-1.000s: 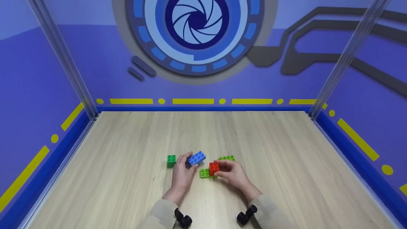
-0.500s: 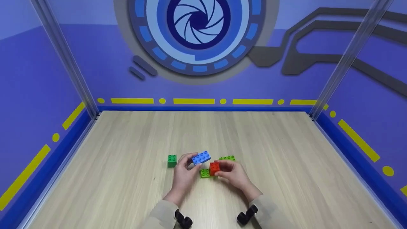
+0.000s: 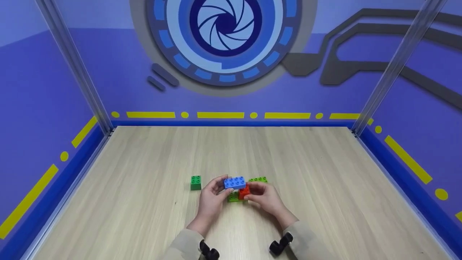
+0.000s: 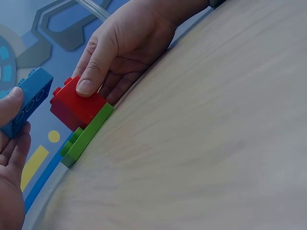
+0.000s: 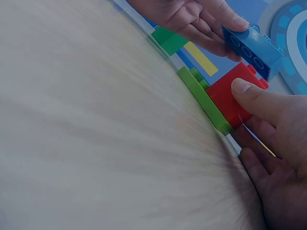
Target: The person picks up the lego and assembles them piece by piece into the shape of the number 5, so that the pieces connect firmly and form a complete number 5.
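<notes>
My left hand [image 3: 211,198] pinches a blue toy building brick [image 3: 234,182] between thumb and fingers, studs up. That brick hangs above and slightly left of a red brick [image 4: 76,105]; a small gap between the two shows in the right wrist view. The red brick sits on one end of a flat light-green brick [image 5: 201,98] lying on the table, whose studs at the other end are bare. With thumb and fingers my right hand [image 3: 266,198] grips the red brick from the right.
A dark green brick [image 3: 196,182] stands on the table [image 3: 144,187] left of my left hand. Behind my right hand lies another light-green brick [image 3: 258,179], partly hidden. Blue-purple panels [image 3: 223,104] enclose the table's back and sides.
My left hand has carried the blue brick to the right, from beside the red brick to above it, turning it more level. My right hand has stayed on the red brick.
</notes>
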Tool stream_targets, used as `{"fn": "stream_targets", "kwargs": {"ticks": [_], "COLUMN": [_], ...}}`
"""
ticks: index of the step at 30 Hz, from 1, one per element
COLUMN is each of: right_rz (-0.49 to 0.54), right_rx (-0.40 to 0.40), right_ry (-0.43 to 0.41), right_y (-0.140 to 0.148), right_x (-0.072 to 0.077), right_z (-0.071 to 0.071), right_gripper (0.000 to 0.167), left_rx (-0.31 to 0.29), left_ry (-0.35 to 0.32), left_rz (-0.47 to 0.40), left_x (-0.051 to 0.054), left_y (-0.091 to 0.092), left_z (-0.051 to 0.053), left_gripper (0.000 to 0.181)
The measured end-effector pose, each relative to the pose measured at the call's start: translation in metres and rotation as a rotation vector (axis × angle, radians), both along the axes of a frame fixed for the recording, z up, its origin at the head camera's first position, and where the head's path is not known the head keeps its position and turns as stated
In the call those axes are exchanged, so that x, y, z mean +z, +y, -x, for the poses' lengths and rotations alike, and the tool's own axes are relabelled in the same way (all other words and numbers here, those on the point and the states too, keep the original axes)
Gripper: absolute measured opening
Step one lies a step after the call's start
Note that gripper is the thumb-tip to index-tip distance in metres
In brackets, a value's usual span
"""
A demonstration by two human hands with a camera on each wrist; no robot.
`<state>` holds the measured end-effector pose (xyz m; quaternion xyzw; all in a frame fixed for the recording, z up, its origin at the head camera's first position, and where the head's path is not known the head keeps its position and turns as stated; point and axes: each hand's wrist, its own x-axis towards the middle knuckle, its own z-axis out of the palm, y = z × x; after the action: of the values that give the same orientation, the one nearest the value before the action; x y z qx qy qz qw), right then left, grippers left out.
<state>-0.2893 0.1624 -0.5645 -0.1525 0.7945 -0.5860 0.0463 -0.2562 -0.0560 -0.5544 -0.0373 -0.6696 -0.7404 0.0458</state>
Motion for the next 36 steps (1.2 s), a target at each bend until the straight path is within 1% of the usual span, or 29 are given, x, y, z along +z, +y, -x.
{"fn": "stream_targets", "kwargs": {"ticks": [7, 13, 17, 28, 34, 36], "right_rz": [0.000, 0.001, 0.024, 0.094, 0.138, 0.151], "right_rx": [0.003, 0.006, 0.010, 0.045, 0.022, 0.009], "right_ry": [-0.011, -0.009, -0.021, -0.006, 0.041, 0.046], "right_y": [0.0001, -0.0003, -0.0013, 0.0005, 0.0012, 0.0012], "right_x": [0.0001, 0.0000, 0.0010, -0.0003, -0.0002, 0.0001], "right_z": [-0.0005, -0.0002, -0.0008, -0.0027, -0.0039, -0.0033], "right_gripper": [0.050, 0.048, 0.047, 0.059, 0.049, 0.047], "left_rx": [-0.020, -0.027, -0.025, -0.014, -0.021, -0.022], "left_ry": [0.022, 0.024, 0.032, 0.050, 0.042, 0.050], "left_rz": [0.014, 0.054, 0.072, 0.110, 0.121, 0.128], "left_x": [-0.0010, -0.0020, -0.0018, -0.0029, -0.0022, -0.0022], "left_y": [0.0010, 0.0024, 0.0035, 0.0036, 0.0041, 0.0041], "left_z": [-0.0007, -0.0011, -0.0015, -0.0015, -0.0035, -0.0037], "left_gripper": [0.044, 0.040, 0.039, 0.040, 0.040, 0.041]}}
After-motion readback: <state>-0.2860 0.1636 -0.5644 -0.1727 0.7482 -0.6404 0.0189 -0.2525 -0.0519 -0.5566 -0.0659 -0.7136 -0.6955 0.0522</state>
